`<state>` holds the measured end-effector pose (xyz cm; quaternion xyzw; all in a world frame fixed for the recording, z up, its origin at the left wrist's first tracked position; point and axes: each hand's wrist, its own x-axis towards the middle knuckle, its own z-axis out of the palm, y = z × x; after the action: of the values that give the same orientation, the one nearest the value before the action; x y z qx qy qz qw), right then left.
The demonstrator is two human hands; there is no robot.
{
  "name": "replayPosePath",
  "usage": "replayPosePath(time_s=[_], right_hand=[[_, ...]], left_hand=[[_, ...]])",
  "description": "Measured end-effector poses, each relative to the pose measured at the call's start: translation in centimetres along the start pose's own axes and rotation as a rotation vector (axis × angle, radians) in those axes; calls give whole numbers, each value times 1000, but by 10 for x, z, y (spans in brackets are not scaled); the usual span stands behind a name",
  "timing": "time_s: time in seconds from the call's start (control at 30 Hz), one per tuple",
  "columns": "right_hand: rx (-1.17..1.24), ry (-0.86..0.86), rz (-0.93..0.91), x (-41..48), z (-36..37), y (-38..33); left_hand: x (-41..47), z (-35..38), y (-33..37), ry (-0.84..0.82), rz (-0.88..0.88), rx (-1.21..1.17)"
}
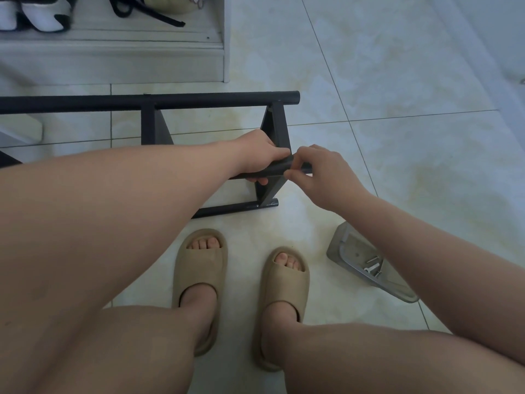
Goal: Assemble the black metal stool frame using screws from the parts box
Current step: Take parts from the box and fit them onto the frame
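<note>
Black metal stool frame (170,101) sits on the pale glossy tiled floor (397,81), right in front of the person's feet. Its long round top tube runs left-right across the view, w/ two flat angled braces coming off it toward the camera. A shorter tube lies low, nearest the feet. A third tube sits between those two, & that's the one in both hands.

Left hand (260,155): fingers wrapped fully round the middle tube, w/ fingertips showing under it. Closed grip, no gap.

Right hand (321,174): just beside the left, nearly touching it. Fingers curled over the tube's end, which pokes out between them. Thumb & forefinger are pinched together at the tube, where the right-hand brace meets it. Whether a small part is betw. those fingertips: can't tell, too small and hidden.

Clear grey plastic parts box (348,245) is on the floor to the right, near the right foot, partly behind the right forearm. A few small silver screws (373,264) lie in it w/ other small metal bits.

Feet are in beige foam slide sandals (200,268), side by side, toes toward the frame.

Top left, beyond the frame: low white shelf unit (113,52) w/ white-and-black shoes (37,15) on it.
</note>
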<state>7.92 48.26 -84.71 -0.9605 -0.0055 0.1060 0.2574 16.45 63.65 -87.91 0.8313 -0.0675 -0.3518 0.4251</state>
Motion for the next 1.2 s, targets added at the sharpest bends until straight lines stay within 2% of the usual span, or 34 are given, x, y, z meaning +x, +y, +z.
replayPosePath(time_s=[0.13, 0.33, 0.53, 0.73, 1.03, 1.2], right_hand=[[-74, 7, -61, -5, 4, 3], [-8, 74, -55, -2, 3, 2], [81, 63, -26, -5, 2, 2], [1, 94, -19, -7, 7, -3], [15, 114, 12, -8, 9, -2], [-66, 130, -58, -8, 11, 0]], left_hand=[[-1, 1, 1, 12, -16, 10], [-1, 1, 2, 28, -21, 23], [-3, 2, 2, 39, -10, 62], [-4, 2, 4, 35, -13, 40], [-6, 2, 8, 22, -21, 45], [-8, 2, 9, 8, -14, 56]])
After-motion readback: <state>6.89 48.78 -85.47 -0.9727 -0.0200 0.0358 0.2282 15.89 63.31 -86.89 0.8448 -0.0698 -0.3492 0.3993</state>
